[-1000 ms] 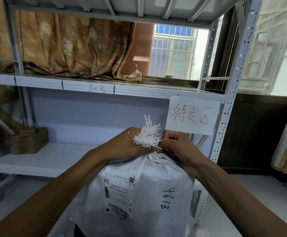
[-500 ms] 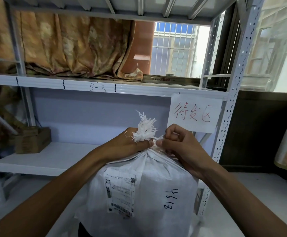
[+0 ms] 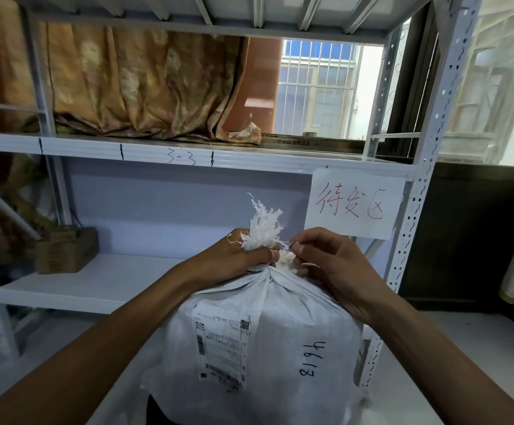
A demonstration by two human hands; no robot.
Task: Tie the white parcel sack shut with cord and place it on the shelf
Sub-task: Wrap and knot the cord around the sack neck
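A white woven parcel sack point(image 3: 286, 348) stands upright in front of me, with a shipping label and the handwritten number 4613 on its side. Its gathered neck ends in a frayed white tuft point(image 3: 263, 228). My left hand point(image 3: 234, 259) is closed around the neck just under the tuft. My right hand point(image 3: 329, 265) pinches a thin white cord point(image 3: 283, 247) at the neck between thumb and fingertips. The white metal shelf point(image 3: 90, 283) lies behind the sack at about the height of its top.
A small brown cardboard box point(image 3: 65, 251) sits at the left end of that shelf. A paper sign with red writing point(image 3: 353, 204) hangs from the upper shelf edge. A perforated upright post point(image 3: 415, 210) stands right of the sack. Curtains and a barred window lie behind.
The tuft has risen more upright in my left hand. My right hand has shifted from fisted against the neck to pinching the cord with raised fingers.
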